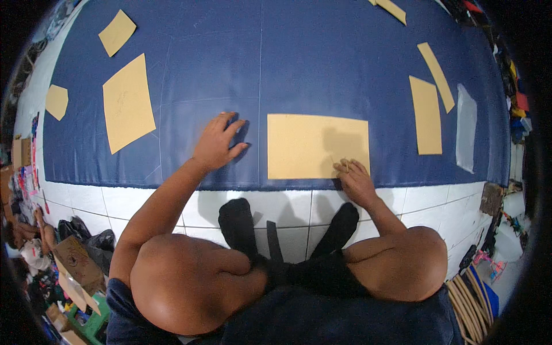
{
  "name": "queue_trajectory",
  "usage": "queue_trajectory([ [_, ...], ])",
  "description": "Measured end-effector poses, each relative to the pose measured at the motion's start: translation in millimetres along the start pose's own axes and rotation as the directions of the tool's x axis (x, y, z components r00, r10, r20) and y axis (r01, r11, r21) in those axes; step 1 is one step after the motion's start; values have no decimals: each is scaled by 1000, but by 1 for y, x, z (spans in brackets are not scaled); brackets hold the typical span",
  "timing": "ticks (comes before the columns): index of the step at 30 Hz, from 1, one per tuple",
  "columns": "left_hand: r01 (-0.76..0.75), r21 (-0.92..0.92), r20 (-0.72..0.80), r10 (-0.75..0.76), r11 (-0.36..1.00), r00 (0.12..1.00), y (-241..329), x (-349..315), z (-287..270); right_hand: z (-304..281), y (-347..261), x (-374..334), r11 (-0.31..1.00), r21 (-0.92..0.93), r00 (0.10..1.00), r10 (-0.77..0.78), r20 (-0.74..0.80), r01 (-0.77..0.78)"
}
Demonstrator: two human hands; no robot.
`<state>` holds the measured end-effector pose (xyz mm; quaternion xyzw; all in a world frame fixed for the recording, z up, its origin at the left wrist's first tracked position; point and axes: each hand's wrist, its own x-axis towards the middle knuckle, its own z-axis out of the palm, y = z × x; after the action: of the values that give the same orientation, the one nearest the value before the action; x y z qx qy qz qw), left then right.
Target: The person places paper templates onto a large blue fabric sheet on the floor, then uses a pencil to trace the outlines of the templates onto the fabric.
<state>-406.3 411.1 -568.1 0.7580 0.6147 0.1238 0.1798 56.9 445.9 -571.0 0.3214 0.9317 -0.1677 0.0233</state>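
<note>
A wide dark blue sheet of cloth or leather-like material (322,75) lies spread on the floor, with thin pale lines drawn across it. My left hand (219,141) rests on the sheet, its fingers spread and nothing in them. To its right lies a rectangular tan card piece (305,149), close to the sheet's near edge. At this card's lower right corner is my right hand (355,179), fingers bent together in a pinch. Something small and thin seems to be between the fingertips, too small to name. The hand's shadow falls on the card.
More tan card pieces lie on the sheet: a large one (127,106) at left, a long one (426,118) at right. Beside that is a translucent strip (466,129). White floor tiles (287,201) border the sheet; a cardboard box (79,264) and clutter stand at lower left.
</note>
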Motion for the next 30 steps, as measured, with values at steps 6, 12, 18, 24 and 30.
queue_trajectory([
  [6, -158, -18, 113, 159, 987, 981, 47, 8, 25, 14, -2, -10, 988, 143, 998, -47, -47, 53],
  [12, -163, 2, 132, 161, 987, 978, 40, 3, 39, 6, 7, -11, 953, 142, 951, 285, -120, -267],
  [18, -190, 14, 181, 185, 982, 966, 35, 1, 31, 11, 33, -35, 882, 131, 862, 471, -188, -453],
  [24, -165, 55, 239, 147, 985, 960, 37, 1, 29, 18, 35, -35, 880, 131, 857, 474, -202, -457],
  [30, -167, 20, 206, 160, 986, 965, 33, 0, 32, 11, 32, -32, 871, 165, 854, 487, -184, -462],
])
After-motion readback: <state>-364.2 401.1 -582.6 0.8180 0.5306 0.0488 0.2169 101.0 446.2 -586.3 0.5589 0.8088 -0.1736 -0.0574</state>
